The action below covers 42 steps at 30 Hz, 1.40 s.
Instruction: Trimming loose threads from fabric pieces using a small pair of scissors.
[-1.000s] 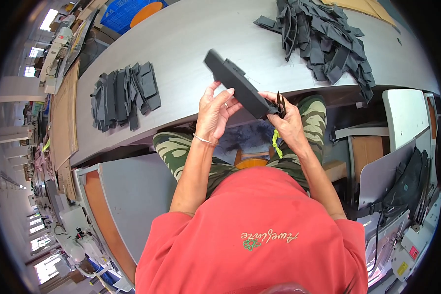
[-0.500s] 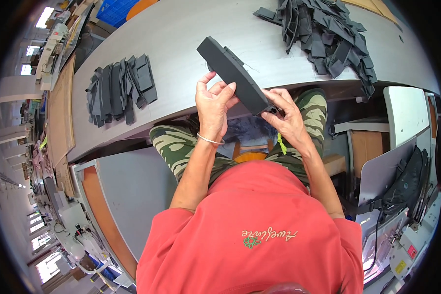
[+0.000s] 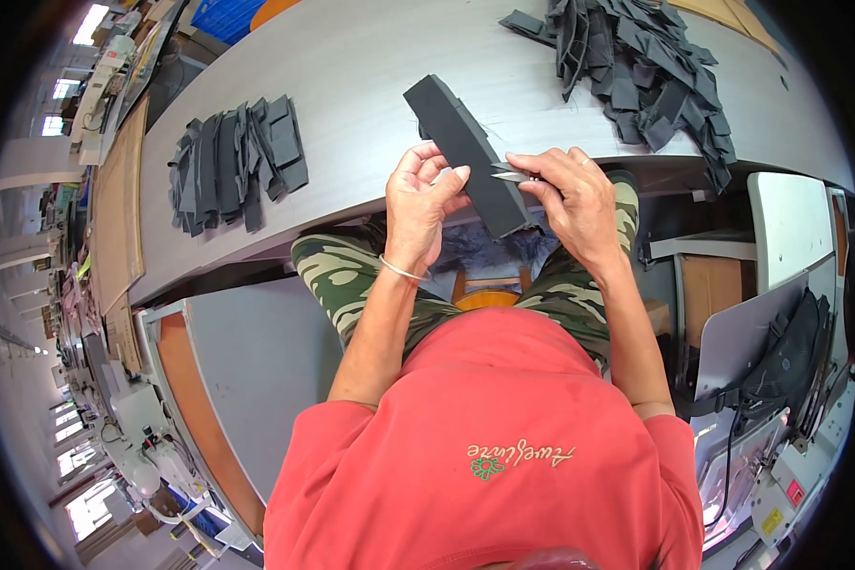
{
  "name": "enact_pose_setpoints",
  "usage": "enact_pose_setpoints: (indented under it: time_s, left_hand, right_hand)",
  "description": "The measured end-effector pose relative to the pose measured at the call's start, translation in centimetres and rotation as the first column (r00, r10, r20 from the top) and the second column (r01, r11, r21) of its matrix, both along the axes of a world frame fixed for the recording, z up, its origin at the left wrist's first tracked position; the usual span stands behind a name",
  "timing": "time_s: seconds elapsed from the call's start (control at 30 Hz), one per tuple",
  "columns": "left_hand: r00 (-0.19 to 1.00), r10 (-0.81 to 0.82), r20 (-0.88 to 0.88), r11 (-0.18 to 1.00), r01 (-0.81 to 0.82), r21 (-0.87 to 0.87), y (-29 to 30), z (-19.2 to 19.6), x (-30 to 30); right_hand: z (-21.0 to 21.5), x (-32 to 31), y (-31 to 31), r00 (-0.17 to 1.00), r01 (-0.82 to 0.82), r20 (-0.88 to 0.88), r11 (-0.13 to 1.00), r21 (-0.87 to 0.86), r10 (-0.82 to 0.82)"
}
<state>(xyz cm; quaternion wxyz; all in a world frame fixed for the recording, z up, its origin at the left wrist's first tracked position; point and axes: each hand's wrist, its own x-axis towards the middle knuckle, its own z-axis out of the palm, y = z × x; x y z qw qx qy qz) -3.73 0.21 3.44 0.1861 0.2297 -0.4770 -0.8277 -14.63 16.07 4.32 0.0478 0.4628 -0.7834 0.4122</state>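
Note:
My left hand (image 3: pixel 416 211) grips a long, dark grey fabric piece (image 3: pixel 458 138) along its left side, thumb on top and fingers behind. The piece slants from upper left to lower right above the table's near edge, and fine loose threads stick out from its right side. In my right hand (image 3: pixel 579 204) is a small pair of thread snips (image 3: pixel 509 175). Their pointed metal blades are spread and lie at the right edge of the fabric piece. My fingers cover the rest of the snips.
On the pale table (image 3: pixel 351 76), a row of dark fabric pieces (image 3: pixel 233 157) lies at left. A larger loose heap of them (image 3: pixel 641 71) lies at the far right, partly over the near edge. A grey panel (image 3: pixel 256 370) stands left of my legs, a cardboard box (image 3: pixel 712 294) at right.
My right hand has let go of the fabric piece's lower end and moved up and right, bringing the snips' blades to its edge. The piece has shifted slightly right and stands steeper.

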Motion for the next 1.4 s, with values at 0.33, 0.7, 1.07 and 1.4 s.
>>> enact_pose_setpoints:
  time_s: [0.33,0.7,1.07,1.4]
  left_hand:
    - [0.999,-0.036,-0.005,0.997,0.037,0.072,-0.3,-0.4,0.2]
    - [0.998,-0.047,0.039,0.994,0.043,0.105,-0.6,0.0,-0.3]
    - [0.982,0.027,-0.184,0.999,-0.034,-0.031,0.1,0.0,0.2]
    - [0.979,0.030,-0.201,0.964,-0.082,-0.254,1.0,0.4,0.1]
  right_hand:
    - [-0.8,1.3,0.6,0.800,0.092,0.600,0.980,-0.178,0.034]
    - [-1.7,3.7,0.2,0.863,0.035,0.506,0.999,-0.041,-0.009]
    - [-0.2,2.6,0.7,0.876,0.062,0.480,0.998,-0.016,-0.046]
    - [0.5,1.8,0.4,0.982,0.153,0.100,0.986,0.069,-0.160]
